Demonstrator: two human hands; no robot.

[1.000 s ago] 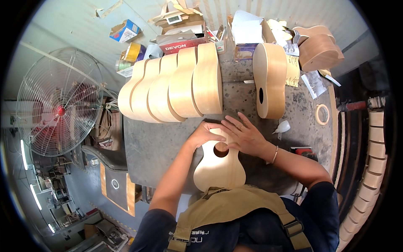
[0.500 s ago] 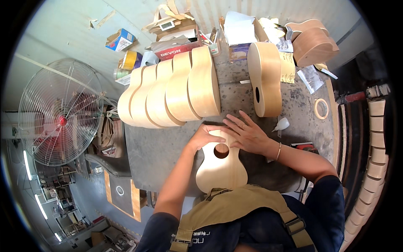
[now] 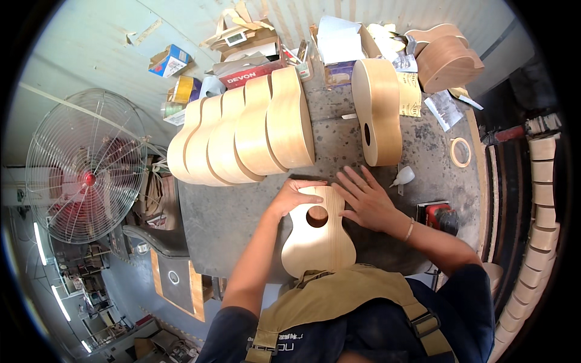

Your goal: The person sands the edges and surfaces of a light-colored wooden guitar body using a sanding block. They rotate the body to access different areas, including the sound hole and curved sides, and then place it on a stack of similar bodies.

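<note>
A small pale wooden ukulele body (image 3: 318, 248) with a round sound hole lies face up against the tan apron (image 3: 339, 296), its narrower end pointing away from me. My left hand (image 3: 292, 196) grips that far end at the left, thumb on the face and fingers over the far edge. Beside the right upper edge is my right hand (image 3: 372, 204), open with fingers spread; its thumb tip is at the body's edge, and I cannot tell whether it touches.
Several finished-looking ukulele bodies (image 3: 242, 136) stand in a row at the far left, and another (image 3: 385, 115) stands on its edge farther right. A white glue bottle (image 3: 404, 176), red-and-black power sander (image 3: 440, 218) and tape roll (image 3: 460, 152) lie at right. Boxes (image 3: 248, 72) line the wall; a caged fan (image 3: 89, 175) stands left.
My right hand has moved off the ukulele body's face to the right, uncovering its upper right part. More of the sander shows. My left hand keeps its grip.
</note>
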